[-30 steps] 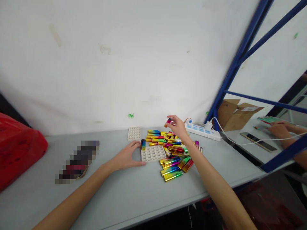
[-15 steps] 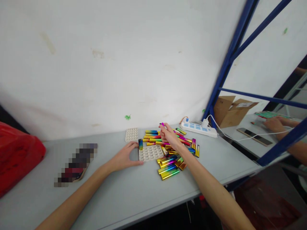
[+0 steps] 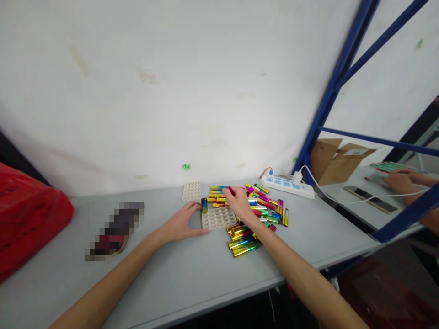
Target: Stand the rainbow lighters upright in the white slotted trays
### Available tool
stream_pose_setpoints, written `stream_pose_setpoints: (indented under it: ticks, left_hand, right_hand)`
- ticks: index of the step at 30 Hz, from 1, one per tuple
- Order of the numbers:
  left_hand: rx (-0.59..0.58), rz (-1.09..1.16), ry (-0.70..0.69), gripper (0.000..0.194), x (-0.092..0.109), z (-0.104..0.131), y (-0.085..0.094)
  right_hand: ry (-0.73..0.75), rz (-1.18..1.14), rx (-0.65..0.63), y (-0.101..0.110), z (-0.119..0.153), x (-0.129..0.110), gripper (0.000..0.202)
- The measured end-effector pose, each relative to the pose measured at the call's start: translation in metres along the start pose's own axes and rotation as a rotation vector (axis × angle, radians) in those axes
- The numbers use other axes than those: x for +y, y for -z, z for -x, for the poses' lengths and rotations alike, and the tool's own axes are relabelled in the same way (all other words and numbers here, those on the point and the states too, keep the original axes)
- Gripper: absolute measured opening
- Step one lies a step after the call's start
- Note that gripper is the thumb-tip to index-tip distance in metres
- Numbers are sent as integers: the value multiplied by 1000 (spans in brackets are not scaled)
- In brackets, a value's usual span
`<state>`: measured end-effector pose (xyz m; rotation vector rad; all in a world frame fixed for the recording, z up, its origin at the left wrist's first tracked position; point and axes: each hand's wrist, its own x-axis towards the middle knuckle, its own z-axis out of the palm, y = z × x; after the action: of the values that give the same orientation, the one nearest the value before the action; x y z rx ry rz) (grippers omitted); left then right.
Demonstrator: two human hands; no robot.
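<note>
A pale tray with rows of holes point(image 3: 218, 219) lies on the grey table, and one blue and gold lighter point(image 3: 204, 206) stands upright in its back left corner. My left hand point(image 3: 181, 223) rests at the tray's left side, thumb and fingers apart, holding nothing. Over the tray's back right part, my right hand point(image 3: 239, 201) pinches a dark pink lighter point(image 3: 231, 190); its lower end is hidden by the fingers. Many shiny multicoloured lighters point(image 3: 244, 242) lie in a loose pile right of the tray, partly under my right forearm.
A second holed tray point(image 3: 191, 192) lies behind, near the wall. A white power strip point(image 3: 287, 186) is at the back right, beside a blue frame point(image 3: 324, 105). A red bag point(image 3: 30, 219) and a blurred-out object point(image 3: 116, 230) are on the left. Another person's hands point(image 3: 401, 180) show beyond the frame.
My right hand has moved left and down with the lighter, from above the pile to the tray. My left hand has stayed by the tray. The whole view has shifted slightly.
</note>
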<state>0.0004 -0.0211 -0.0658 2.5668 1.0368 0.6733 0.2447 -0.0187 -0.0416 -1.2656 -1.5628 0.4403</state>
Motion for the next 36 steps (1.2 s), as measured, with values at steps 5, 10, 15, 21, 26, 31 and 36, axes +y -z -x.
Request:
stream_pose_setpoints:
  ticks: [5,10,15,21,26,31,36]
  left_hand:
    - [9,15,5,65,0,0,0]
    - [-13,35,13,68,1,0,-1]
    - [-35,30,42,74,1,0,-1]
    - [-29,48,9,73,2,-1,-1]
    - [-23,39,18,72,0,0,-2]
    - [-45,27,34,73,-3,0,-3]
    - [-29,46,14,70,-2,0,-2]
  right_hand:
    - [80,-10,-97,0,4,-7,46]
    - [189,-53,-418,-3,12,-6,41]
    - [425,218,-405,-5,17,-11,47]
    - [378,329,-470,-11,18,-7,36]
    - [445,519,-486,-19,19,-2,39]
    - [507,672,-443,-21,20,-8,51]
    - [463,737,-480,-17,19,-12,52]
